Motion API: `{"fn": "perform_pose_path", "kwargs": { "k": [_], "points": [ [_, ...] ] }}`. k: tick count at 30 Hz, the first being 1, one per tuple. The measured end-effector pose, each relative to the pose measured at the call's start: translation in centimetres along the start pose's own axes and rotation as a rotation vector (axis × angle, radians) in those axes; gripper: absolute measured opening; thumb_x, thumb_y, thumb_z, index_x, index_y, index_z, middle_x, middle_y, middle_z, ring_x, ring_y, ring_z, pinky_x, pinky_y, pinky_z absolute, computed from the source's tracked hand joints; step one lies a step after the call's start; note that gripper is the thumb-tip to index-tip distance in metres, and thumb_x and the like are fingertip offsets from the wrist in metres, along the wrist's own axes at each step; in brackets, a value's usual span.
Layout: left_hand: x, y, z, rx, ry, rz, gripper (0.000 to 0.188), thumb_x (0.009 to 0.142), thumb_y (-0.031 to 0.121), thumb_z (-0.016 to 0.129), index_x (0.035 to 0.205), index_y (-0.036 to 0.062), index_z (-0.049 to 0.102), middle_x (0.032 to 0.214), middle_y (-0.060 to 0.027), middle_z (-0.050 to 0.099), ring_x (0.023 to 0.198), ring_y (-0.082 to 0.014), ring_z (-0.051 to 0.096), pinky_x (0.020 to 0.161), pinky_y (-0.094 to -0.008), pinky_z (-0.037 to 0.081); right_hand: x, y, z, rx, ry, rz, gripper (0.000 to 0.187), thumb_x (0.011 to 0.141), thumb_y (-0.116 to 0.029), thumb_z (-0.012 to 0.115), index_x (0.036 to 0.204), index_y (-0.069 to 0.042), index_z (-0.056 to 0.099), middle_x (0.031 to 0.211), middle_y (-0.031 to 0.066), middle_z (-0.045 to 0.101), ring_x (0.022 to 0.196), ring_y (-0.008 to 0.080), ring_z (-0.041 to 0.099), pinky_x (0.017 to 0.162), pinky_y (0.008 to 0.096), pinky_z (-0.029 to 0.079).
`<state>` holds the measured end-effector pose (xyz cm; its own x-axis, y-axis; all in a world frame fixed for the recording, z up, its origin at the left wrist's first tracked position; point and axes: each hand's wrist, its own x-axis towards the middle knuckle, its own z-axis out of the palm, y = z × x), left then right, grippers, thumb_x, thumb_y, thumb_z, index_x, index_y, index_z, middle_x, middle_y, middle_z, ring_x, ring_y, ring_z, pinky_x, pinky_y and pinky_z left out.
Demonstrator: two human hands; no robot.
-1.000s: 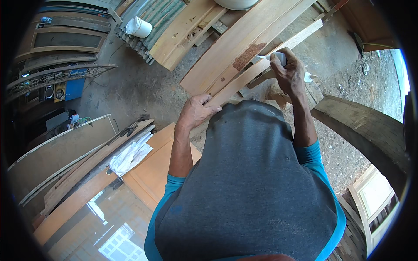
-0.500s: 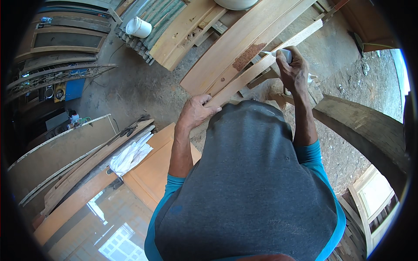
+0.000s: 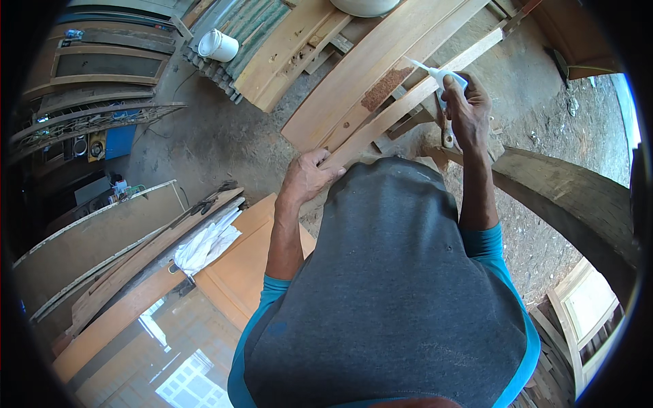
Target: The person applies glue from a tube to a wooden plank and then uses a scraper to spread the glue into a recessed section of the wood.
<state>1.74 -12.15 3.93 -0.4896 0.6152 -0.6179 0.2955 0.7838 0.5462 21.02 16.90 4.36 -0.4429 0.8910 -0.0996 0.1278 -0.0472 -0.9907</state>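
Note:
My right hand (image 3: 469, 112) is closed around a small white squeeze bottle (image 3: 450, 79) with a long pointed nozzle. The nozzle points left, its tip above a wide wooden board (image 3: 354, 88) that lies slanting in front of me. A patch of reddish-brown sawdust (image 3: 386, 90) covers part of this board just below the tip. My left hand (image 3: 306, 178) is closed on the near end of a narrow wooden strip (image 3: 415, 98), thumb on top. The strip runs along the board's right side, and the bottle is above it. Beneath my right hand shows a tool's wooden handle (image 3: 447, 134).
A thick timber beam (image 3: 564, 187) extends to the right. Farther left, a white bucket (image 3: 218, 45) stands on corrugated sheets (image 3: 262, 37) beside another plank (image 3: 286, 58). At lower left are a wooden panel (image 3: 248, 231), crumpled white plastic (image 3: 207, 245) and a glossy reflecting surface (image 3: 163, 353).
My right hand has turned and moved slightly right, bringing the bottle into fuller view with its nozzle raised toward the far left. My left hand stays on the strip.

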Motion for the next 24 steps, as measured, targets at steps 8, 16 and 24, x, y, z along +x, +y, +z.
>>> {"fn": "perform_pose_path", "kwargs": {
  "k": [8,16,24],
  "points": [
    [-1.2,-0.3,2.6,0.099,0.145,0.037,0.038,0.087,0.034,0.087,0.098,0.0011,0.072,0.086,-0.0140,0.071,0.077,-0.0231,0.064,0.074,-0.0405,0.051,-1.5,-0.6,-3.1,0.420,-0.052,0.031,0.028,0.106,-0.022,0.069,0.119,0.003,0.070,0.089,0.0104,0.074,0.058,0.0047,0.054,0.051,0.0216,0.044],
    [-1.9,0.1,5.1,0.077,0.144,0.010,0.044,0.088,0.039,0.085,0.103,-0.0004,0.072,0.089,-0.0185,0.071,0.081,-0.0284,0.066,0.078,-0.0435,0.052,-3.9,-0.2,-6.3,0.556,-0.054,0.010,0.030,0.106,-0.018,0.066,0.127,0.004,0.065,0.101,0.0193,0.077,0.059,0.0072,0.055,0.052,0.0220,0.046],
    [-1.7,-0.2,5.8,0.059,0.067,-0.025,0.063,0.088,0.045,0.084,0.129,-0.0013,0.070,0.118,-0.0215,0.077,0.110,-0.0334,0.074,0.095,-0.0425,0.055,-6.4,0.3,-9.8,0.613,0.022,-0.158,0.035,0.106,-0.013,0.066,0.135,0.003,0.058,0.116,0.0247,0.075,0.072,0.0114,0.064,0.064,0.0243,0.053]
  ]
}}
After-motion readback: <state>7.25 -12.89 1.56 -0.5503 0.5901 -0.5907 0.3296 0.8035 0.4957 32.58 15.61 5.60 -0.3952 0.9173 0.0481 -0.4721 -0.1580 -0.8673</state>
